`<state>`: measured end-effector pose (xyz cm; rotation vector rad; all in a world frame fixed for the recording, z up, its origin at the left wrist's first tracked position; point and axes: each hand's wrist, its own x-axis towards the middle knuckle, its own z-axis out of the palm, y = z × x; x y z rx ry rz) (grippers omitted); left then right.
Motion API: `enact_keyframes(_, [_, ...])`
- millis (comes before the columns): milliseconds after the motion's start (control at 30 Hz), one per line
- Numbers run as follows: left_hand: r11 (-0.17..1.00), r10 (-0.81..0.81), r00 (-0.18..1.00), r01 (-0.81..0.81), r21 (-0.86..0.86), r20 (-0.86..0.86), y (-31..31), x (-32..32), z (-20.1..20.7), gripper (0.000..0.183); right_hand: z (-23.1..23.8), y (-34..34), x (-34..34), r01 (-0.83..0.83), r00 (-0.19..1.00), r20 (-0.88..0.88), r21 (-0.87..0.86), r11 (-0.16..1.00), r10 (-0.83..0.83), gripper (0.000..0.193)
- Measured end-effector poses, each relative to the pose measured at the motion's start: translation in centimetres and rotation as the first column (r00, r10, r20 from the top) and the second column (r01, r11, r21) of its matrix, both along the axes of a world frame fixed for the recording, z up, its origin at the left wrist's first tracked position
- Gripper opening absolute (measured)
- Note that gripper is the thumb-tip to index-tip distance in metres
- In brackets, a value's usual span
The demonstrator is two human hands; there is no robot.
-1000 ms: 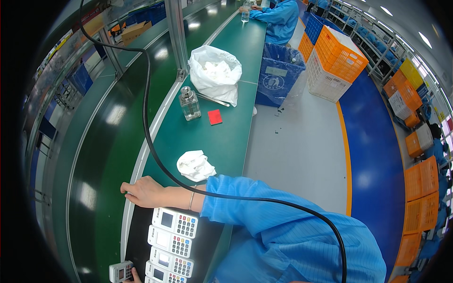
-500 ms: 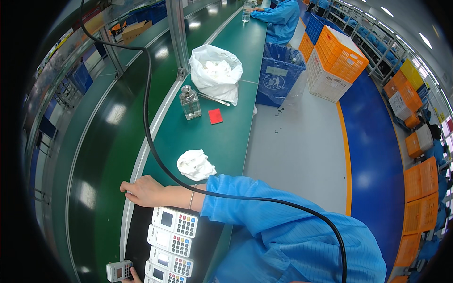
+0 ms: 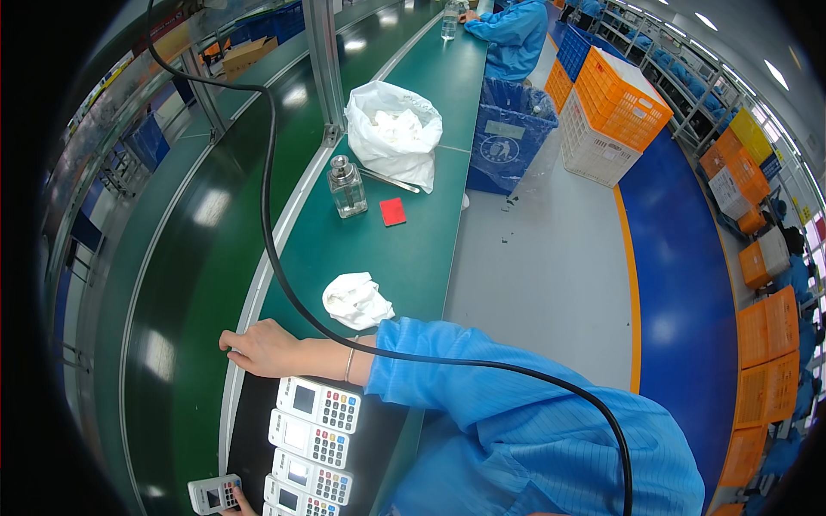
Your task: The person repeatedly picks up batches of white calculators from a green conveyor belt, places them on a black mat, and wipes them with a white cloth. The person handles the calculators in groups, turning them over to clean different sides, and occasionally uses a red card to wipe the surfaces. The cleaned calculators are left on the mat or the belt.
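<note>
At the lower left edge, my left hand (image 3: 241,502) shows only its fingertips, closed on the end of a white card terminal (image 3: 213,494) with a small screen and keypad. It holds the terminal over the border of the green conveyor. My right hand (image 3: 265,348) rests on the pale rail (image 3: 244,344), fingers curled together and nothing visible in them. Between the hands, several similar white card terminals (image 3: 318,404) lie in a column on a black mat (image 3: 379,439). A crumpled white cloth (image 3: 357,301) lies beyond my right forearm.
Farther up the green bench stand a glass pump bottle (image 3: 347,187), a red square pad (image 3: 392,211), and a white bag (image 3: 391,138) with tweezers beside it. A black cable (image 3: 274,232) crosses the view. A blue bin (image 3: 508,142) and orange crates (image 3: 619,95) stand at right, near a co-worker (image 3: 514,39).
My left hand has shifted the card terminal slightly left, farther over the conveyor. My right hand stays in place. The co-worker's hand at the far end has moved a little.
</note>
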<state>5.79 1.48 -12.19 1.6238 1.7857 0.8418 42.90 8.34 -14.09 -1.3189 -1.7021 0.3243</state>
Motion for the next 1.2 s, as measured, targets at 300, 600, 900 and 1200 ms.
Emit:
enact_keyframes(300, [0.997,-0.006,1.0,0.007,0.077,-0.015,0.5,-0.5,-0.6,0.082,0.0,0.0,0.0,0.004,1.0,0.012,-0.008,1.0,-0.004,0.017])
enact_keyframes(600, [0.997,-0.028,0.999,0.027,0.065,0.019,0.8,-0.6,-0.3,0.082,0.0,0.0,0.0,0.0,1.0,-0.012,0.0,1.0,0.0,0.017])
enact_keyframes(900, [0.994,-0.018,0.998,0.011,0.105,0.068,0.6,-0.3,-0.3,0.082,0.0,0.0,0.0,-0.002,1.0,-0.002,0.005,1.0,0.002,0.016])
enact_keyframes(1200, [0.993,0.008,0.991,-0.024,0.117,0.134,-0.2,0.9,0.3,0.081,-0.1,0.0,0.0,0.0,1.0,-0.013,0.025,1.0,0.001,0.016])
